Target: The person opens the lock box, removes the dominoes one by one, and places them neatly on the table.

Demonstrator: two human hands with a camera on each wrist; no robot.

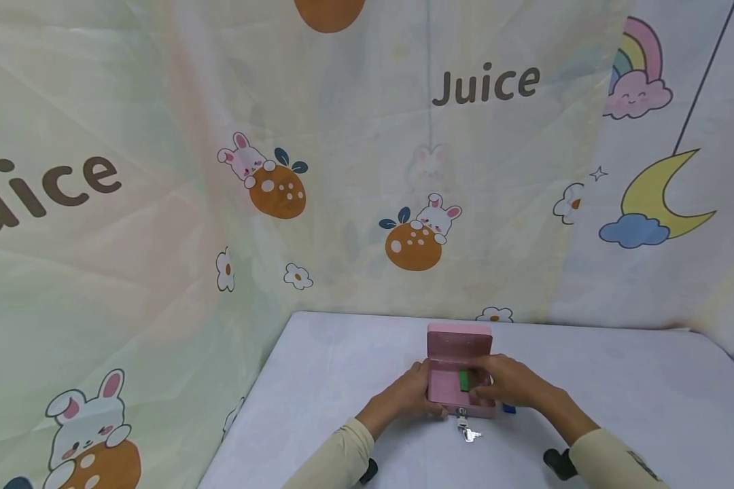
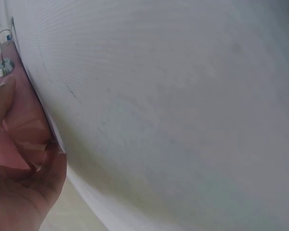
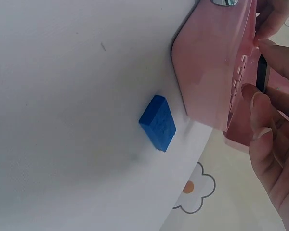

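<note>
A pink cash box [image 1: 449, 411] stands on the table with its lid [image 1: 459, 329] raised at the back. My left hand [image 1: 406, 392] grips its left front corner, thumb on the front face near the lock and fingers around the side, as the left wrist view shows. My right hand [image 1: 514, 382] reaches into the box from the right, pinching a small green block [image 1: 463, 380] between thumb and fingertips. The block looks dark in the right wrist view. Keys [image 1: 467, 430] hang from the lock [image 2: 5, 67] on the front.
A blue block [image 3: 158, 124] lies on the white tabletop [image 1: 342, 360] close to the right side of the box. Behind the table hangs a printed cloth [image 1: 355, 136] with rabbits and oranges.
</note>
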